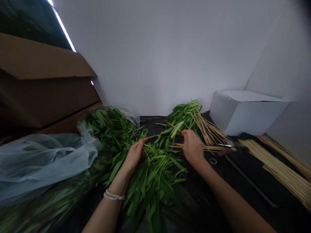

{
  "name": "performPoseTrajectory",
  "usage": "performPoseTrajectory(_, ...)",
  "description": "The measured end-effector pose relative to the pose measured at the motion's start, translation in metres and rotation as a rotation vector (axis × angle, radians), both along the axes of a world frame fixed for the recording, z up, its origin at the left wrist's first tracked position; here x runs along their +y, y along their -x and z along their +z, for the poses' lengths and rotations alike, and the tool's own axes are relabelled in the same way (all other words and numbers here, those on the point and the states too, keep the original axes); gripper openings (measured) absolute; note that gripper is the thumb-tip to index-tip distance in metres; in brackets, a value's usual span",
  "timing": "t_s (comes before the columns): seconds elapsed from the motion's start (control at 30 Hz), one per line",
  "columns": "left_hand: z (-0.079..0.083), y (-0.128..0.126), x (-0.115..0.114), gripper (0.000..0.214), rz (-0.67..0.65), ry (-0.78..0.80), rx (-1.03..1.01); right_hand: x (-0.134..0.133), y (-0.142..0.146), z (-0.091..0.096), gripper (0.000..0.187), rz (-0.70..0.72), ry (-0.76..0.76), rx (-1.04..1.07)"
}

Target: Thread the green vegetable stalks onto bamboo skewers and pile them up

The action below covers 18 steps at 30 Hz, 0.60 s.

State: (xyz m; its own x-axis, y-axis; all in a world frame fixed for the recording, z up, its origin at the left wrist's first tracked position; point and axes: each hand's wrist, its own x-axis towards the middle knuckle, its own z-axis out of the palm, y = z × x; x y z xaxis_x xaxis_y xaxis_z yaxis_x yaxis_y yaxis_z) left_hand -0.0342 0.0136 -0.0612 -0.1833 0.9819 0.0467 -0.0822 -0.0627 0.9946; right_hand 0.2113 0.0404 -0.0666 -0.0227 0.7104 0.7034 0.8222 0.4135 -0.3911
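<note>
Two hands at work in a heap of greens, with sharp skewers close by.

Taking the greens (pixel 150 174) as landmark: the left hand (pixel 133 155) lies on the heap's left side, fingers loosely curled and pinching at a stem near the top; the right hand (pixel 193 147) is at the heap's upper right edge, fingers closed on a thin stick, probably a skewer, though the grip is partly hidden. Skewered bunches (pixel 194 121) lie just behind the heap, loose skewers (pixel 279 168) well to its right, a plastic bag (pixel 43 158) to its left, a white box (pixel 245 111) behind right. My guess at risks: a skewer tip could prick the fingers amid tangled leaves, stems may tear if tugged, and scissors (pixel 230 149) right of the heap could get knocked.
</note>
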Motion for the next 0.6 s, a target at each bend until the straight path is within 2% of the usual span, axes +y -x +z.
performPoseTrajectory(0.07,0.002,0.002,-0.001,0.04,0.002,-0.026,0.007,0.002,-0.003,0.001,0.031,0.021,-0.042,0.061)
performPoseTrajectory(0.17,0.005,0.0,-0.003,0.045,-0.088,-0.014,-0.037,0.003,-0.001,-0.003,0.03,0.114,-0.063,0.048)
performPoseTrajectory(0.3,0.01,-0.004,-0.006,0.039,-0.164,0.071,-0.227,-0.002,0.011,-0.012,0.03,0.245,-0.067,-0.189)
performPoseTrajectory(0.4,0.013,-0.002,-0.006,0.032,-0.232,0.132,-0.387,-0.008,0.018,-0.014,0.029,0.282,-0.039,-0.324)
performPoseTrajectory(0.47,0.012,0.001,-0.006,0.033,-0.269,0.131,-0.417,-0.011,0.021,-0.014,0.029,0.288,-0.023,-0.362)
performPoseTrajectory(0.6,0.007,0.003,-0.003,0.038,-0.175,0.088,-0.346,-0.013,0.022,-0.014,0.028,0.296,-0.02,-0.385)
